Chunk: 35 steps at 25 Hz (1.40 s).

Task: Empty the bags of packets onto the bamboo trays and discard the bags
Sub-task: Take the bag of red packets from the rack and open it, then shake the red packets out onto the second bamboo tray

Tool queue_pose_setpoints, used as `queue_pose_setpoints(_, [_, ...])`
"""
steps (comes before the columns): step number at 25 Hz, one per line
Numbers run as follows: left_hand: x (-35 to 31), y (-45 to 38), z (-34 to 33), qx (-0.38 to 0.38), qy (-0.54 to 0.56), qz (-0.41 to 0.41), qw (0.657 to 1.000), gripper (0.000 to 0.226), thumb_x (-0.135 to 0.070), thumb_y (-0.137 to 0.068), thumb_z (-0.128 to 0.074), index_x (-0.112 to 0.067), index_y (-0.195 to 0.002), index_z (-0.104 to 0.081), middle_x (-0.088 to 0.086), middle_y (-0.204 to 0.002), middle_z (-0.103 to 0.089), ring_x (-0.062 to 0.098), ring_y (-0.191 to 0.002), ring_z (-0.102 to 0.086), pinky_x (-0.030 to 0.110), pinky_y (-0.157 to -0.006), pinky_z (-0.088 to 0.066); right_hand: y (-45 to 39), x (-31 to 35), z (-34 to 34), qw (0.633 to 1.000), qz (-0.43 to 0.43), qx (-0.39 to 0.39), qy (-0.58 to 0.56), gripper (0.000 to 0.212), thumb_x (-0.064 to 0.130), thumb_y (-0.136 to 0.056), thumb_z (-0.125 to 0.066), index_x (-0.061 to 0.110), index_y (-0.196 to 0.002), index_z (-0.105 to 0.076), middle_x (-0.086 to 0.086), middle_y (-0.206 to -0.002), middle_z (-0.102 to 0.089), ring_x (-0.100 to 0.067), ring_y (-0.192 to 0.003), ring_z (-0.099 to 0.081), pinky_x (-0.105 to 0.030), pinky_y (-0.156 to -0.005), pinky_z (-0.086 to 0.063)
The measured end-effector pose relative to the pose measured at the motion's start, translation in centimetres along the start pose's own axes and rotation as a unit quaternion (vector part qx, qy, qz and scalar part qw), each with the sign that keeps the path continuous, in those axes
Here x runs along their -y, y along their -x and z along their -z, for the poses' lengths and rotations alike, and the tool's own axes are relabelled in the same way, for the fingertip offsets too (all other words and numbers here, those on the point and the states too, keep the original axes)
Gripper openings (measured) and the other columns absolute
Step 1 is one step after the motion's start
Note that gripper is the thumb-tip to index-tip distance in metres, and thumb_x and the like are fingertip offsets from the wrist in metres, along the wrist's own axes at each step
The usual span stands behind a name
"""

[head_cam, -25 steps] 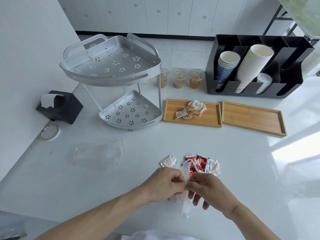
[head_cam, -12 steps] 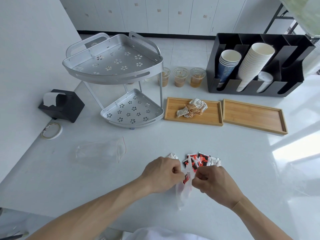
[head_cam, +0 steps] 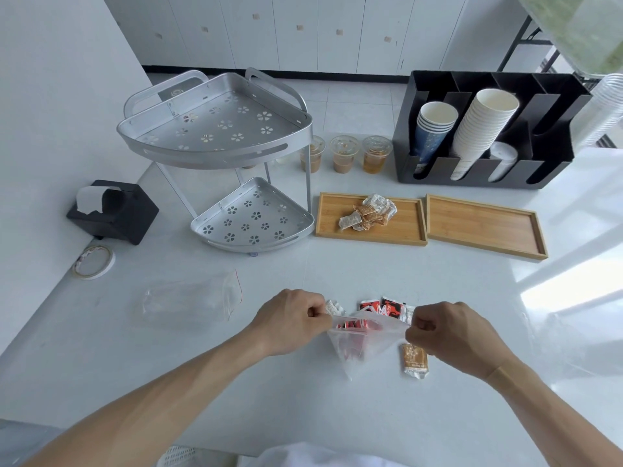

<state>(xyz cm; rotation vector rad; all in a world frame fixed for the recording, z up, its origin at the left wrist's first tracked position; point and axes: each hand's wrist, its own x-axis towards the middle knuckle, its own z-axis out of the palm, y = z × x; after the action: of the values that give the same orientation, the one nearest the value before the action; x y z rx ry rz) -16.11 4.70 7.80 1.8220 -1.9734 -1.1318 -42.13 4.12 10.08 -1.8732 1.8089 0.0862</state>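
Red packets (head_cam: pixel 354 326) — clear bag (head_cam: pixel 362 345)

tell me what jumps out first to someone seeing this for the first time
Front and centre, the left hand and right hand pinch the mouth of a clear bag of red packets and hold it stretched wide above the white table. Behind it lie two bamboo trays: the left tray holds a small heap of packets, the right tray is bare.

Two rectangular bamboo trays (head_cam: pixel 371 238) (head_cam: pixel 485 246) lay on the counter. There were two clear plastic zip bags (head_cam: pixel 188 303) (head_cam: pixel 364 345), three lidded clear cups of brownish drink (head_cam: pixel 344 153), two stacks of paper cups (head_cam: pixel 435 129) (head_cam: pixel 482 129), one two-tier silver corner rack (head_cam: pixel 215 143), one black tissue holder (head_cam: pixel 114 212), and one roll of tape (head_cam: pixel 94 262). The heaped brown-and-white packets (head_cam: pixel 369 214) numbered perhaps six.
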Motion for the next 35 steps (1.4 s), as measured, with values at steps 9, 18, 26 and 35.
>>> queue_pose_setpoints(9, [-0.9, -0.9, -0.3, 0.022, 0.228, 0.061, 0.972, 0.025, -0.022, -0.077, -0.062, -0.021, -0.053, -0.057, -0.01, -0.049, -0.053, 0.009, -0.05, -0.044, 0.028, -0.061, -0.038, 1.0, 5.6, -2.4, 0.956, 0.238, -0.158, 0.061, 0.038, 0.063, -0.079, -0.058, 0.034, -0.099, -0.071, 0.017, -0.088, -0.071, -0.013, -0.089, -0.059, -0.027, -0.07, -0.042])
queue_pose_setpoints(18, [2.4, -1.1, -0.1, 0.023, 0.31, 0.027, 0.95, 0.024, -0.034, -0.081, -0.055, -0.021, -0.063, -0.064, -0.01, -0.056, -0.06, 0.006, -0.052, -0.05, 0.012, -0.048, -0.038, 0.4, 8.9, -4.1, 0.967, 0.153, -0.201, -0.036, 0.008, 0.026, -0.086, -0.068, 0.031, -0.085, -0.074, 0.013, -0.073, -0.073, -0.017, -0.078, -0.061, -0.03, -0.063, -0.048])
queue_pose_setpoints(26, [6.3, -2.8, -4.3, 0.204, 0.181, 0.077, 0.959, 0.017, -0.042, -0.085, -0.055, -0.035, -0.091, -0.069, -0.015, -0.093, -0.065, 0.007, -0.082, -0.056, 0.021, -0.068, -0.045, 1.7, 6.9, 2.7, 0.958, 0.156, -0.233, -0.058, 0.008, 0.024, -0.085, -0.07, 0.029, -0.088, -0.076, 0.017, -0.072, -0.071, -0.012, -0.08, -0.061, -0.032, -0.07, -0.052])
queue_pose_setpoints(35, [-2.7, -7.4, -7.2, 0.064, 0.372, 0.106, 0.92, 0.017, -0.022, -0.098, -0.055, -0.011, -0.102, -0.068, -0.005, -0.091, -0.075, 0.008, -0.074, -0.066, 0.021, -0.059, -0.045, 1.4, -2.8, 9.2, 0.947, 0.18, -0.262, -0.055, 0.004, 0.025, -0.084, -0.067, 0.029, -0.085, -0.068, 0.018, -0.071, -0.068, -0.013, -0.079, -0.06, -0.034, -0.07, -0.05])
